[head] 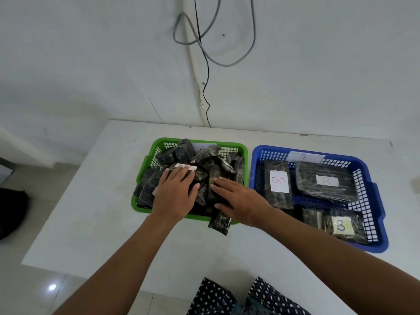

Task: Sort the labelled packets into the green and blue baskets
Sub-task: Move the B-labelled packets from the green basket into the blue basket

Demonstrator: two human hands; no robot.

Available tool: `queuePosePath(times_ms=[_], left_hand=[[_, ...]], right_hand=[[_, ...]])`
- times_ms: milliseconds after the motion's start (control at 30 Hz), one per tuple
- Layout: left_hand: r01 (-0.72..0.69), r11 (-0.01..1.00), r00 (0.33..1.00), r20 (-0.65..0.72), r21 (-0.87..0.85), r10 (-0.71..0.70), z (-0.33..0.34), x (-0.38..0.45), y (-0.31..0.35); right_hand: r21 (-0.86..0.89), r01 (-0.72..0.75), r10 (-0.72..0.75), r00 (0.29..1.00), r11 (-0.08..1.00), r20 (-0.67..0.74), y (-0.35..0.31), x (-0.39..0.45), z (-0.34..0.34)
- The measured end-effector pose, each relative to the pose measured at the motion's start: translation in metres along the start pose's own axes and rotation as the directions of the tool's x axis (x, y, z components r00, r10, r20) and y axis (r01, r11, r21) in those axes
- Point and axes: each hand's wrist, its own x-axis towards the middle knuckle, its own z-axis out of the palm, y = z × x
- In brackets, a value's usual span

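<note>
Resting flat with fingers straight, the left hand (175,192) and right hand (238,201) press on the heaped dark packets (204,169) in the green basket (156,144) on the white counter (95,201). Just beside it, the blue basket (372,192) holds B-labelled packets (326,181) lying flat.

Green basket (145,163) sat left on white table (91,201), heaped with dark packets (204,160). Left hand (175,194) and right hand (241,201) lay flat on heap, fingers straight. One packet (220,221) hung over basket's near rim. Blue basket (372,192) stood just beside, holding packets labelled B (278,181). Cables (204,42) hung on wall behind.
</note>
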Motion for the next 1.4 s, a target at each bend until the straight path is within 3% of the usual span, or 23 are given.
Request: queuePosePath(times_ms=[167,267,367,433,500,667,767,867,967,1033,1133,1233,1400], left_hand=[[-0.02,0.998,0.999,-0.035,-0.055,0.018,0.002,0.001,-0.002],[-0.031,0.985,0.997,-0.074,-0.171,0.018,0.002,0.007,-0.004],[0.007,0.908,0.996,-0.078,-0.419,-0.044,-0.001,0.018,-0.001],[0.07,0.811,0.99,-0.061,-0.581,-0.13,-0.004,0.027,0.005],[0.176,0.671,0.974,0.027,-0.72,-0.226,-0.008,0.038,0.014],[0.385,0.106,0.901,0.348,-0.917,-0.26,-0.009,0.055,0.045],[0.409,-0.022,0.886,0.402,-0.912,-0.231,-0.007,0.057,0.06],[0.445,0.027,0.888,0.437,-0.895,-0.142,0.0,0.059,0.079],[0.447,0.159,0.895,0.442,-0.88,-0.067,0.012,0.06,0.104],[0.392,0.348,0.917,0.393,-0.852,-0.07,0.02,0.06,0.122],[0.268,0.658,0.956,0.277,-0.704,-0.092,0.029,0.056,0.146],[0.199,0.787,0.97,0.23,-0.584,-0.075,0.038,0.045,0.158],[0.03,0.953,0.993,0.121,-0.302,0.007,0.055,0.031,0.16]], right_hand=[[0.035,0.014,-0.007,0.982,0.999,-0.187,-0.002,0.007,-0.008],[0.322,-0.162,0.259,0.922,0.933,-0.288,0.0,0.018,-0.021],[0.715,-0.304,0.627,0.743,0.63,-0.236,0.006,0.03,-0.037],[0.917,-0.233,0.764,0.636,0.323,-0.108,0.01,0.035,-0.046],[0.981,-0.14,0.798,0.602,0.137,-0.026,0.012,0.033,-0.054],[0.996,-0.083,0.824,0.565,0.006,0.042,0.018,0.016,-0.064],[0.996,-0.088,0.857,0.512,-0.02,0.062,0.023,0.004,-0.07],[0.991,-0.134,0.815,0.575,0.006,0.073,0.033,-0.025,-0.078],[0.948,-0.288,0.77,0.633,0.133,0.085,0.049,-0.064,-0.088],[0.904,-0.384,0.776,0.622,0.188,0.103,0.059,-0.087,-0.093],[0.854,-0.478,0.827,0.551,0.203,0.112,0.074,-0.118,-0.093],[0.826,-0.529,0.844,0.52,0.196,0.133,0.084,-0.14,-0.089],[0.651,-0.681,0.779,0.589,0.334,0.216,0.084,-0.149,-0.067]])
